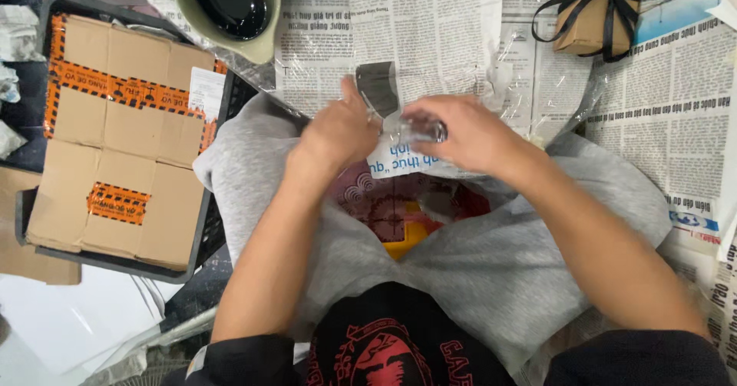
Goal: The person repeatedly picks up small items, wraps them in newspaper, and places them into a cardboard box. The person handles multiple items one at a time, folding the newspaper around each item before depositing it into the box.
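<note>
Head view: both my hands meet over the lap, right hand (468, 134) clenched round a small clear glass jar (421, 130), left hand (338, 131) pinching the cellophane sheet (378, 87) against it (probably to steady it). One cardboard box (115, 125), one ribboned gift box (595, 10), one bowl (230, 6).

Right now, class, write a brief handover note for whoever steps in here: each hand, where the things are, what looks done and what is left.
Left hand: fingers on a clear plastic wrapper, thumb up.
Right hand: closed around a small clear glass item, partly hidden.
Both hover over the lap, above spread newspaper.
Nearby: taped cardboard boxes in a dark crate, a ribboned brown box, a bowl of dark liquid.
Done: one box tied.
Left: the glass item looks not yet fully wrapped.
</note>
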